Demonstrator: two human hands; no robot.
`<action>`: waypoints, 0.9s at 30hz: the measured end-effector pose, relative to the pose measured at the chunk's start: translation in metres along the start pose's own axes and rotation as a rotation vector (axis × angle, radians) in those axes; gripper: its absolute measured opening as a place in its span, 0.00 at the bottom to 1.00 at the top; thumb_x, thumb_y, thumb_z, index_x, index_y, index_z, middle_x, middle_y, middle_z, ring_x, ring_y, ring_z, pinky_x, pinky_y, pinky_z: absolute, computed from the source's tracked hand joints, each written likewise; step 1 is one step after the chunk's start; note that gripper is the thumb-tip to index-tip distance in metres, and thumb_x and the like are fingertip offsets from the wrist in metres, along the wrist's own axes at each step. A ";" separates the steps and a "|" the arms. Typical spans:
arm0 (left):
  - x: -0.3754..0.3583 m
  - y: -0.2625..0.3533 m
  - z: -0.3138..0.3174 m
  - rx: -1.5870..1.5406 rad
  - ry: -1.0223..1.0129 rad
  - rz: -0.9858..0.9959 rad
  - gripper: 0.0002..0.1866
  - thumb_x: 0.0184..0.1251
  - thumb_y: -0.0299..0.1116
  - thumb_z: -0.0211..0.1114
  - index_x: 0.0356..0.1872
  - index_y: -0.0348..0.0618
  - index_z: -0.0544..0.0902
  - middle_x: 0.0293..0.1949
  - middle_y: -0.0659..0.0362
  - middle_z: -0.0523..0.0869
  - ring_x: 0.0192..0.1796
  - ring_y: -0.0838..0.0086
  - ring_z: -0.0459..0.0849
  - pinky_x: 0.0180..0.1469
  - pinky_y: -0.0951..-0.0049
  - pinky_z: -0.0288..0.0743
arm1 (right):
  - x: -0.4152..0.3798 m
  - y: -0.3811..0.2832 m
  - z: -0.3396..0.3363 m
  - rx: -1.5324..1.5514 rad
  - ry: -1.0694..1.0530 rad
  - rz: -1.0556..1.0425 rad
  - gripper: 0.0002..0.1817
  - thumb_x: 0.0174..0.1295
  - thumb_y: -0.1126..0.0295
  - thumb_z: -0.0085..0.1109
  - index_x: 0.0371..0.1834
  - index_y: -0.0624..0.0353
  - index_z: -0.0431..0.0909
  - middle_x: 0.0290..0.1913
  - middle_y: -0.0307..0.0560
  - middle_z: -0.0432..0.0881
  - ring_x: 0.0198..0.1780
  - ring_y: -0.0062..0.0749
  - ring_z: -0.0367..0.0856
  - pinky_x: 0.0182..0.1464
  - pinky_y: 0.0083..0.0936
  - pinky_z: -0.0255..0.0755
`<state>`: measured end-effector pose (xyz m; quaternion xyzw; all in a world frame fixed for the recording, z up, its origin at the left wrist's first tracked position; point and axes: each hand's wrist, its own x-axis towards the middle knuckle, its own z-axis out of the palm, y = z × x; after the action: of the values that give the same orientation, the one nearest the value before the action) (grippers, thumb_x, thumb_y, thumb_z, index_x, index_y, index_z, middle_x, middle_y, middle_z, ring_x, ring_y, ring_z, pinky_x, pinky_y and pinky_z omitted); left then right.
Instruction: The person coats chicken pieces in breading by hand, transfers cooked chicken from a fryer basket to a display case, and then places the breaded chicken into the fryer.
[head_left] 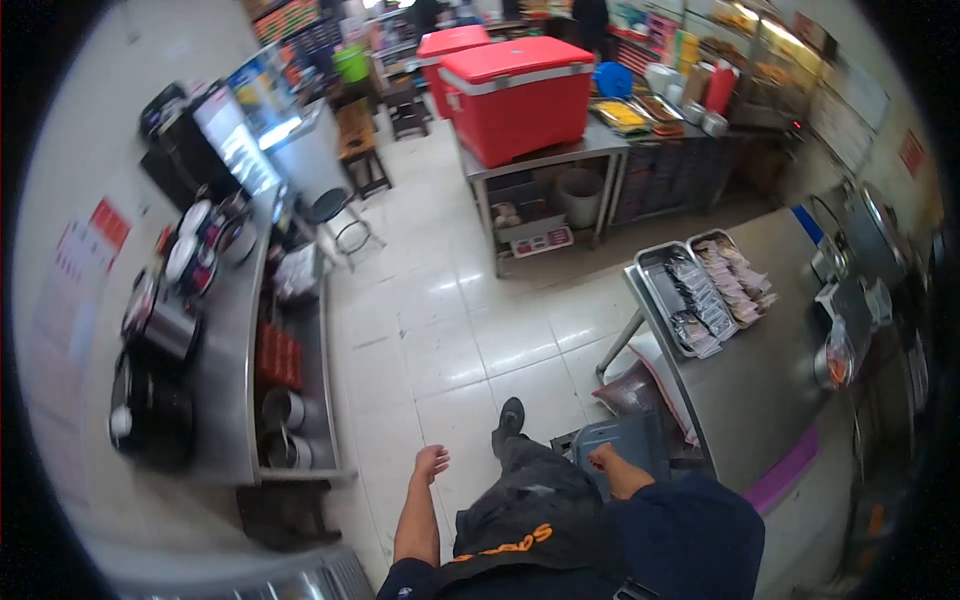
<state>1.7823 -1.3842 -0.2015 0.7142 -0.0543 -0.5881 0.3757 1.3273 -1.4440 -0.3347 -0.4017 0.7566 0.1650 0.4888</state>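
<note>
My left hand (431, 461) hangs over the tiled floor, left of my dark apron (530, 510), its fingers loosely curled. What it holds, if anything, is too small to tell. My right hand (603, 457) is low, at the near side of a grey-blue plastic lid or bin (630, 440) beneath the right steel table. Its fingers are bent and partly hidden, and whether they touch the plastic cannot be made out. One dark shoe (511, 415) points forward on the floor.
At right, a steel table (750, 370) bears two metal trays of packets (700, 300). Red cooler boxes (520, 95) stand on a table ahead. The left counter (225, 370) holds cookers (150, 405). A round stool (330, 205) stands beyond it. People are partly visible at the far end.
</note>
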 end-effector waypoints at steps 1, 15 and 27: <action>0.017 0.024 0.016 0.116 -0.072 -0.032 0.12 0.58 0.38 0.54 0.39 0.42 0.75 0.36 0.58 0.78 0.38 0.69 0.78 0.39 0.68 0.75 | 0.031 -0.009 0.002 -0.014 -0.041 -0.016 0.10 0.44 0.64 0.59 0.17 0.61 0.79 0.18 0.47 0.78 0.22 0.32 0.78 0.27 0.30 0.73; 0.259 0.292 0.096 0.739 -0.169 -0.230 0.11 0.58 0.34 0.54 0.39 0.42 0.75 0.31 0.58 0.78 0.34 0.69 0.79 0.35 0.65 0.75 | 0.019 -0.403 -0.277 0.500 0.291 -0.470 0.09 0.40 0.68 0.62 0.23 0.59 0.75 0.18 0.43 0.73 0.19 0.28 0.71 0.23 0.29 0.67; 0.425 0.530 0.456 0.911 -0.483 -0.048 0.16 0.59 0.44 0.57 0.40 0.42 0.76 0.26 0.55 0.79 0.29 0.65 0.80 0.31 0.66 0.76 | 0.148 -0.422 -0.483 0.822 0.545 -0.292 0.14 0.42 0.75 0.62 0.35 0.62 0.75 0.34 0.48 0.79 0.35 0.34 0.78 0.36 0.24 0.73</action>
<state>1.7023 -2.1976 -0.2350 0.6501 -0.3737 -0.6615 -0.0103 1.3293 -2.0827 -0.1777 -0.3063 0.7948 -0.3271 0.4093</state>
